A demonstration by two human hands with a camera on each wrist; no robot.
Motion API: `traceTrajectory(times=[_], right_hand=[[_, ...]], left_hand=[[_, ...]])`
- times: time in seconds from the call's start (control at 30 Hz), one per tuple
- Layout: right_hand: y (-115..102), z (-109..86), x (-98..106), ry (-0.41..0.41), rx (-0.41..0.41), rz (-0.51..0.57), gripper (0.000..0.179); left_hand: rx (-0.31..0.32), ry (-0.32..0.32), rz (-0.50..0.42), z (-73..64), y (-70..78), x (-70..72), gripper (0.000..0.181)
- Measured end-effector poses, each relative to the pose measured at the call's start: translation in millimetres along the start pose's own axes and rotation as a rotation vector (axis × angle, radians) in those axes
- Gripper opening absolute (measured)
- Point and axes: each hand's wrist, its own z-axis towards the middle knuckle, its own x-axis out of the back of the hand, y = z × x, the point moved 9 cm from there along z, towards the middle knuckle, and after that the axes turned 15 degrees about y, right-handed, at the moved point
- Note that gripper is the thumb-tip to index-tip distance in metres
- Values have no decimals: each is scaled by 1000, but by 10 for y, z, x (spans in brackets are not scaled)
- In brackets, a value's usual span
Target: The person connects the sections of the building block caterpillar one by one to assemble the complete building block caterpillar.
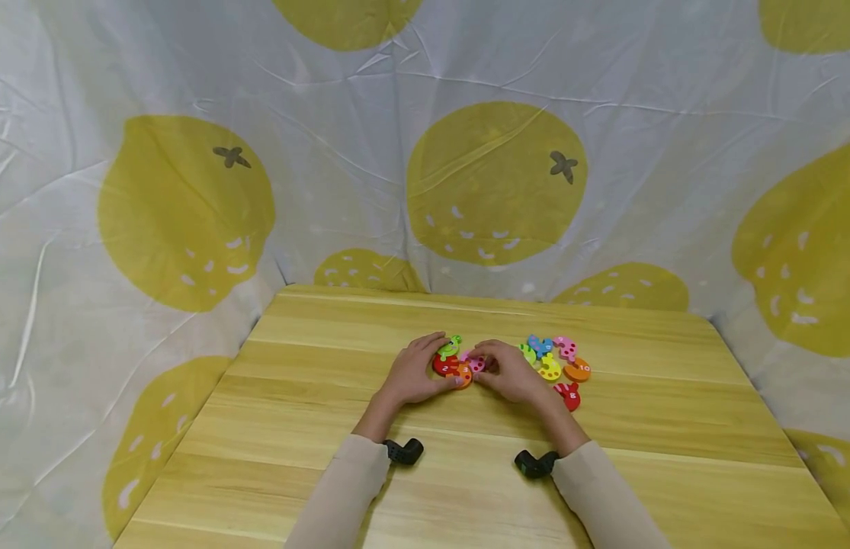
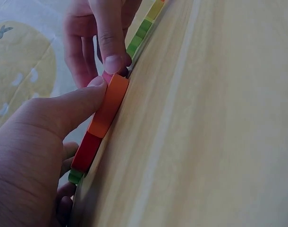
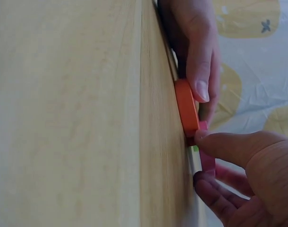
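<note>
The left hand (image 1: 414,372) was found curved around a short row of coloured pieces, its thumb pressed against the orange piece marked 3 (image 1: 467,377) and its fingers bent behind the far side. The right hand (image 1: 514,374) pinched a pink piece (image 1: 476,364) between thumb and fingers, at the right end of the row. The pink piece lay against the orange piece; whether the two were fully interlocked could not be determined, as fingers covered part of the joint.

Within the left hand's grasp, the red piece marked 2 (image 1: 443,366) adjoined the orange piece, and the green head piece (image 1: 450,348) sat at the far end, touching the red.

Loose pieces were noted to the right of the right hand: a light green piece (image 1: 527,354), partly hidden by that hand; a blue piece (image 1: 540,347); a second pink piece (image 1: 566,348); a yellow piece (image 1: 550,369); an orange piece marked 10 (image 1: 578,370); and a red piece (image 1: 571,396) nearest the person, beside the right forearm.

All lay on a wood-grain table (image 1: 459,496). Black devices (image 1: 405,451) were worn at both wrists, beside beige sleeves (image 1: 345,484). A pale cloth printed with yellow lemons (image 1: 328,168) hung behind and at both sides.
</note>
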Motion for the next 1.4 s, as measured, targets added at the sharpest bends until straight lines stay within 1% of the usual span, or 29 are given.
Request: traceTrajectory(times=[0.27,0.43,0.5,0.6,0.7,0.77,0.93,1.07,1.2,1.3,1.4], right_hand=[[-19,-1,-29,-12,-25,-8,34],[9,1,-54,-27,-45,-31,34],[17,-1,-55,-28,-45,-29,34],[12,-15,-32,-15,-40,1,37],[-1,-45,47,13,-40,21,39],[25,-67,120,38,-59,18,39],[162,-128,304,87,-99,-41,39],[262,-181,466,126,-110,-84,40],[345,-234,618,159,-98,-113,39],[404,-272,702,177,-78,-125,40],[472,-310,762,187,-80,-137,41]], left_hand=[[2,-3,9,-1,-12,2,93],[-17,-17,10,-10,21,0,94],[-30,-21,22,-14,35,-5,92],[-29,-24,44,-17,43,-7,91],[-21,-20,58,-14,38,-7,90],[-14,-12,52,-6,37,-3,91],[-14,18,38,11,23,1,90],[-6,33,25,18,12,0,90],[-4,39,13,15,17,12,89],[-4,35,15,11,23,18,88],[-8,32,15,11,36,20,88]])
